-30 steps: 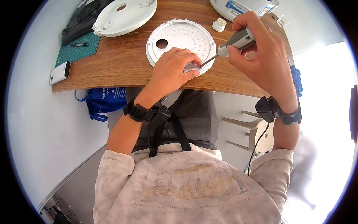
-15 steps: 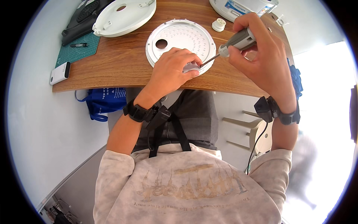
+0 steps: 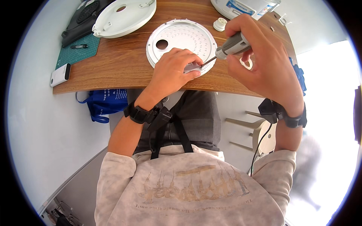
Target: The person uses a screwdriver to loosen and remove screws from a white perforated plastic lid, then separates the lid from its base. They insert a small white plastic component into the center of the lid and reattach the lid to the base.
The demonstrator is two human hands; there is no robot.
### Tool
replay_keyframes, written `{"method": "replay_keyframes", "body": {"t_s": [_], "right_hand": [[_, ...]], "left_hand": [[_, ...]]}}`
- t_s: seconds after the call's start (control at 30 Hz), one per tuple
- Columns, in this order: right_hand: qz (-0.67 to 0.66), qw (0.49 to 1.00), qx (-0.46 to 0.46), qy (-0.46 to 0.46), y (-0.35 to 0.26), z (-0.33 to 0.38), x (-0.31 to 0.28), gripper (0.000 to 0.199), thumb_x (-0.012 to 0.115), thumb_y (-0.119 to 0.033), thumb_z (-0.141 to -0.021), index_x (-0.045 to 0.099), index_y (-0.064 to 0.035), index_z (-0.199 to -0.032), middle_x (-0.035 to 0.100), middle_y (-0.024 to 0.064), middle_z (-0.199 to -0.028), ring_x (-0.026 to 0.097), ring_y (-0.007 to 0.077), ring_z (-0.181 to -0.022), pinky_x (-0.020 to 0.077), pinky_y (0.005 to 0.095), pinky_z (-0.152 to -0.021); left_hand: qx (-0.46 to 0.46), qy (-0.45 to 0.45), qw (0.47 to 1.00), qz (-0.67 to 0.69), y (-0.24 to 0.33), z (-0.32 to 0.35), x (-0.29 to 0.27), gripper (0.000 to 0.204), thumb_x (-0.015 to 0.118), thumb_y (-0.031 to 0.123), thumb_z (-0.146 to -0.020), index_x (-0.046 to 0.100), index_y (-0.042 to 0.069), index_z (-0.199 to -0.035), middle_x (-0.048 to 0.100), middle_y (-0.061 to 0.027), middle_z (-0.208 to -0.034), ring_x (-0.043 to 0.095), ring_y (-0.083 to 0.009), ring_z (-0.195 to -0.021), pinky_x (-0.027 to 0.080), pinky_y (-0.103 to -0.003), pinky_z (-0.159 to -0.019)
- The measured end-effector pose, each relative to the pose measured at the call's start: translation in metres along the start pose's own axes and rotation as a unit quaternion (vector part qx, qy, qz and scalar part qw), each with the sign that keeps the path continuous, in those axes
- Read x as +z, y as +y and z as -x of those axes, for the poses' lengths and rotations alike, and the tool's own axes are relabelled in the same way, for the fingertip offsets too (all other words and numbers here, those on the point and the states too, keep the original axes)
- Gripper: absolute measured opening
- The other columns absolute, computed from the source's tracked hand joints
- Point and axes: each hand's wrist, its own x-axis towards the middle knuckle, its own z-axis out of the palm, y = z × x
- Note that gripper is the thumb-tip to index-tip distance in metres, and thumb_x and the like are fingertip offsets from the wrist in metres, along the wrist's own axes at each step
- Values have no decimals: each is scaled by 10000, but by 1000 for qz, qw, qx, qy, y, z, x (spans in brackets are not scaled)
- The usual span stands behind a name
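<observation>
A white round perforated plate with one large hole lies flat near the table's front edge. My left hand rests on its near part, thumb and fingers closed about a small silver-grey piece that they partly hide. From the right, my right hand grips a grey screwdriver with a thick handle. Its shaft slants down to the left, and the tip meets the small piece beside my left fingertips. My right thumb stands a little off the handle. Whether a screw sits under the tip is too small to tell.
On the wooden table are a white round cover, a white spool-like part, a white ring, and a white housing. A green cutting mat and a white device lie at the left.
My right hand and the screwdriver have moved slightly left and nearer, and the right thumb has come away from the handle. The left hand has stayed on the small piece.
</observation>
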Motion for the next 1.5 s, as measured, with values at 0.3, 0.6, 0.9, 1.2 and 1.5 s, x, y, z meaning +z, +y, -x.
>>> {"method": "replay_keyframes", "body": {"t_s": [0.3, 0.6, 0.9, 1.2, 1.5], "right_hand": [[-50, 997, -63, -11, 1, -13, 4, 262, 745, -51, -878, 633, -82, -1113, 685, 44, -982, 696, 173, -792, 576, 269, -656], [66, 995, -35, -59, -14, -27, -8, 231, 785, -147, -875, 627, -90, -1033, 651, 47, -735, 666, 133, -641, 515, 270, -576], [141, 990, 0, -23, -7, -47, 9, 423, 706, -427, -938, 582, -23, -916, 622, 169, -639, 653, 351, -595, 498, 456, -551], [143, 986, 84, -12, 2, -41, -12, 436, 688, -455, -941, 627, -26, -888, 675, 150, -685, 697, 349, -677, 524, 443, -654], [-52, 992, 106, -33, 15, -27, -7, 222, 675, -103, -831, 607, -70, -1040, 651, 58, -829, 628, 116, -714, 532, 266, -673]], "left_hand": [[8, 6, 1000, -20, 2, 0, 0, 195, 763, 264, -850, 733, 183, -1025, 697, 41, -1097, 589, -235, -1080, 460, -381, -973], [-2, 12, 1000, -8, 3, 3, 1, 188, 750, 265, -860, 732, 178, -1026, 693, 38, -1115, 587, -244, -1083, 457, -385, -979], [29, 14, 999, -3, -3, 1, 4, 197, 750, 267, -859, 750, 182, -1036, 689, 42, -1083, 590, -228, -1077, 458, -378, -976], [20, 6, 1000, -7, -3, 1, 4, 193, 744, 282, -888, 737, 166, -1041, 692, 47, -1108, 584, -217, -1096, 476, -364, -981], [13, -4, 1000, -9, -2, 1, 2, 210, 748, 303, -886, 726, 172, -1047, 695, 51, -1105, 582, -208, -1092, 481, -360, -967]]}}
